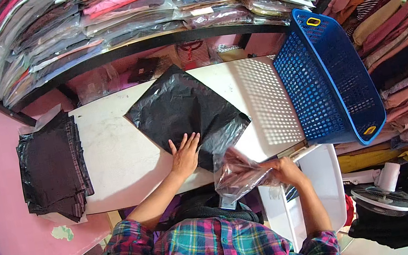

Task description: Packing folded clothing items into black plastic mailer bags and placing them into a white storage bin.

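Observation:
A black plastic bag (pixel 172 104) lies flat and turned cornerwise on the white tabletop (pixel 110 142). My left hand (pixel 185 156) rests on its near edge with the fingers spread. My right hand (pixel 285 170) is closed on a clear plastic bag (pixel 240 178) with reddish-brown folded cloth inside. That clear bag hangs at the table's near edge, and its upper end overlaps the near corner of the black bag. At the left end of the table lies a stack of black plastic bags (pixel 49 164).
A blue perforated basket (pixel 313 82) stands tilted at the table's right end. Below it is a white plastic bin (pixel 320 189) beside a small fan (pixel 383 195). Bagged garments (pixel 121 12) fill the shelf behind the table. Folded fabrics (pixel 394 37) are piled at the right.

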A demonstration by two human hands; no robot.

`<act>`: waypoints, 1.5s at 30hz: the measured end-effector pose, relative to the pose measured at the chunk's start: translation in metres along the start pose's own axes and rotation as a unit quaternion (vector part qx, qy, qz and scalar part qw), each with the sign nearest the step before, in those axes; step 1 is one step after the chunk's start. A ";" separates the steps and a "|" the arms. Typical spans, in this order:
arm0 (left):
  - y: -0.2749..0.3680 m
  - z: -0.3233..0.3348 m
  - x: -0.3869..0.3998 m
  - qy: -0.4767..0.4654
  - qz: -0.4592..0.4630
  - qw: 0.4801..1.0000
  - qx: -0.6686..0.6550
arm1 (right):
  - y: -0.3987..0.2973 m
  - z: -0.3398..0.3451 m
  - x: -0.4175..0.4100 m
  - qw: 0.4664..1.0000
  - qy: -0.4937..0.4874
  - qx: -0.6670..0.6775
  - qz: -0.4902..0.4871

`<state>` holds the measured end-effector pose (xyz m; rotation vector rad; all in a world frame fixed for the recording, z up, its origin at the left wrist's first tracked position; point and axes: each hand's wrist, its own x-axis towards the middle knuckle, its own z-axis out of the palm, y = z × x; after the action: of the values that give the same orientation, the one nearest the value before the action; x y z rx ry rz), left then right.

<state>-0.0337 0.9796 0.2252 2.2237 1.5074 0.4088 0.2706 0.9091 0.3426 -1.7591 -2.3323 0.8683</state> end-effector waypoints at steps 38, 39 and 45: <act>0.026 -0.051 -0.015 0.047 0.138 0.988 0.051 | -0.087 0.077 0.099 0.964 0.209 -0.141 0.083; 0.023 -0.051 -0.014 0.055 0.135 0.988 0.045 | -0.087 0.072 0.106 0.969 0.187 -0.134 0.090; -0.001 -0.033 -0.038 0.028 0.087 0.995 0.047 | -0.047 0.065 0.098 0.984 0.153 -0.085 0.008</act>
<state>-0.0636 0.9507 0.2530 2.4455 1.3911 0.4649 0.1722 0.9654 0.2861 -1.8249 -2.2440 0.3739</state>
